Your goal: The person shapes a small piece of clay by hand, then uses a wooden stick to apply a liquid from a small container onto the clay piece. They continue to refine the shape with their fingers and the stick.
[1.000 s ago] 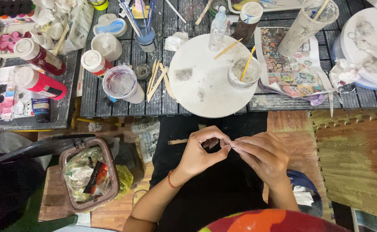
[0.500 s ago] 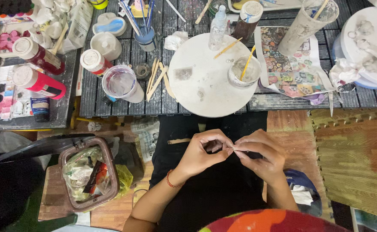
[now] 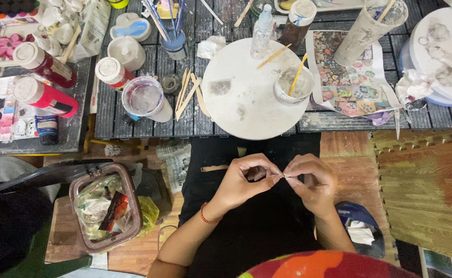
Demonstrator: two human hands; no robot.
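Observation:
My left hand (image 3: 244, 181) and my right hand (image 3: 311, 181) meet over my lap, fingertips pinched together on a tiny pale piece of clay (image 3: 281, 176) between them. A red band circles my left wrist. In front of me a round white work board (image 3: 254, 90) lies on the slatted table, with small grey clay bits on it. A white cup (image 3: 293, 85) with a yellow stick stands on the board's right side, and a clear spray bottle (image 3: 262, 31) at its far edge.
Red paint bottles (image 3: 46, 82), a clear cup (image 3: 144, 99), wooden sticks (image 3: 189, 92) and a blue brush jar (image 3: 174, 44) crowd the table's left. A printed sheet (image 3: 349, 77) and a second white board (image 3: 442, 46) lie right. An open waste bin (image 3: 105, 206) stands on the floor at left.
My hands stay over my lap. The fingers have shifted slightly, pinching closer together on the small clay piece.

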